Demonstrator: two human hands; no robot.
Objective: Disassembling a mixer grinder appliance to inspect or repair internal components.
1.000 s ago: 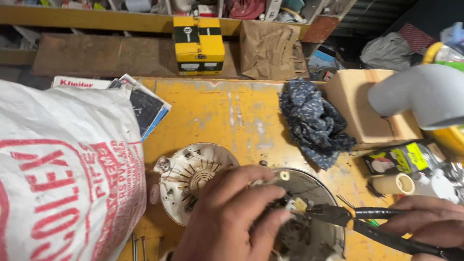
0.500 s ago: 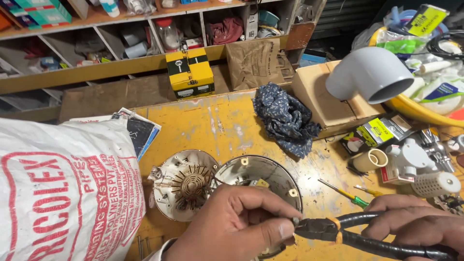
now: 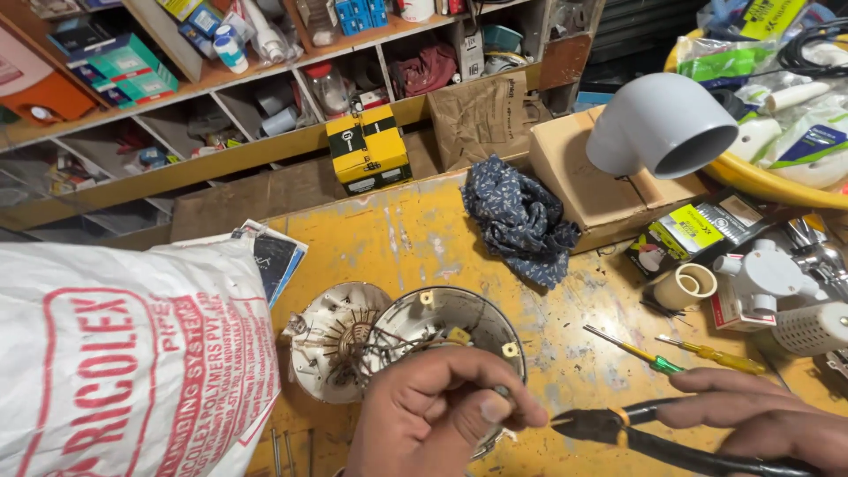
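Left hand (image 3: pixel 442 411) at near edge of yellow bench (image 3: pixel 415 238), thumb and forefinger pinched narrow on a thin wire end (image 3: pixel 503 391), presenting it toward the pliers. Right hand (image 3: pixel 760 420) wrapped shut round black-handled pliers (image 3: pixel 609 426), nose pointing left, just beside the pinched wire, likely so the tip can be worked. Wire runs back into round metal fixture housing (image 3: pixel 459 331), open side up on near-middle of bench, keeping wiring reachable. White round plate (image 3: pixel 331 340) touching its left side. Two screwdrivers (image 3: pixel 671 353) laid near right hand, within reach. White printed sack (image 3: pixel 124 353) at near-left corner. Blue cloth (image 3: pixel 521 216) toward far edge, grey pipe elbow (image 3: pixel 658 124) on cardboard box (image 3: pixel 574 172) at far right.
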